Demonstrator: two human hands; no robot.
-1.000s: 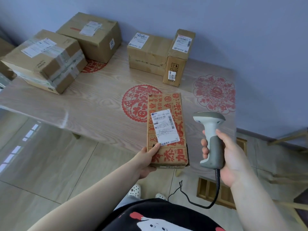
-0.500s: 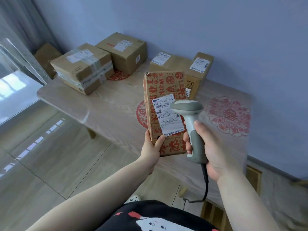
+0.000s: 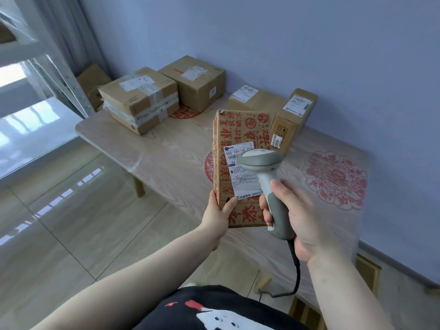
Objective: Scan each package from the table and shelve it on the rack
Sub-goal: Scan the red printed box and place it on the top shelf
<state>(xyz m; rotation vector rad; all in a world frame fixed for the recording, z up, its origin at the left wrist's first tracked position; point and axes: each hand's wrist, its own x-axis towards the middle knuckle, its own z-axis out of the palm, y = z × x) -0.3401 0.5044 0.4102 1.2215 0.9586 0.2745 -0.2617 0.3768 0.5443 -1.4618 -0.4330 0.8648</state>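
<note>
While left hand grips the printed box at its lower corner, fingers curled behind, thumb on the front, box is upright, off the surface. Right hand fingers wrapped round the scanner, head just in front of the label. Four boxes on the surface: taped box at 10 o'clock, three at 11–1. Rack at 9–10.
</note>
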